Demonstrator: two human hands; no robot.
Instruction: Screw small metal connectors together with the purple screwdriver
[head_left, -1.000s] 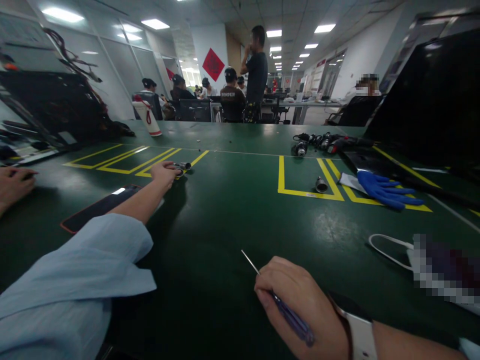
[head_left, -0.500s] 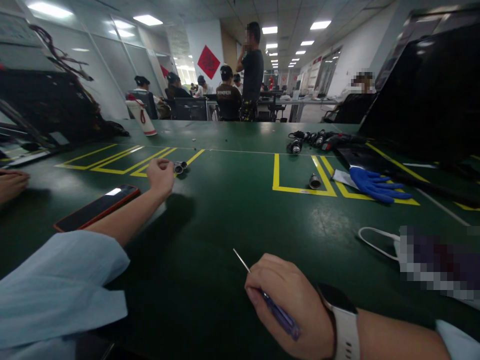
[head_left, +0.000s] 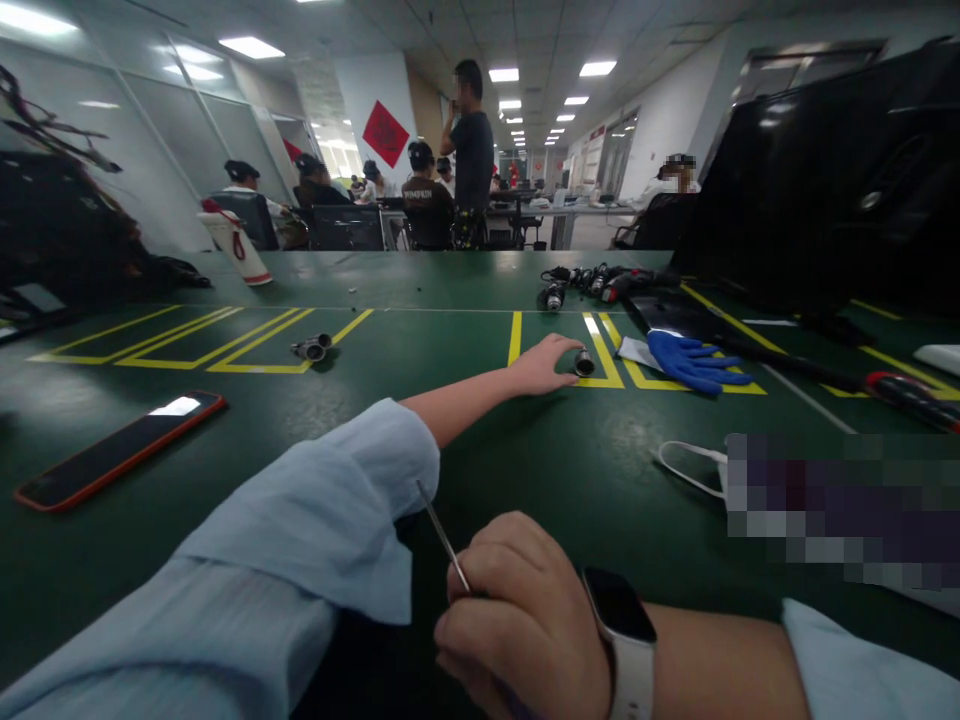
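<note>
The tabletop (head_left: 435, 345) looks softly glossy; right of centre, a metal fitting (head_left: 584, 364) shines — below centre, a metal shaft (head_left: 445, 538); left, a glossy phone screen (head_left: 120, 450); lower left, matt cloth sleeve (head_left: 277, 540).

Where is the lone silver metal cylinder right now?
In the head view, the silver metal cylinder is right of centre, right beside the left hand, near a yellow tape corner and left of the blue glove.

A short silvery metal cylinder (head_left: 584, 363) sits at my left hand (head_left: 544, 367); a thin-shafted screwdriver (head_left: 442, 535) tilts in my right hand (head_left: 529, 610).
</note>
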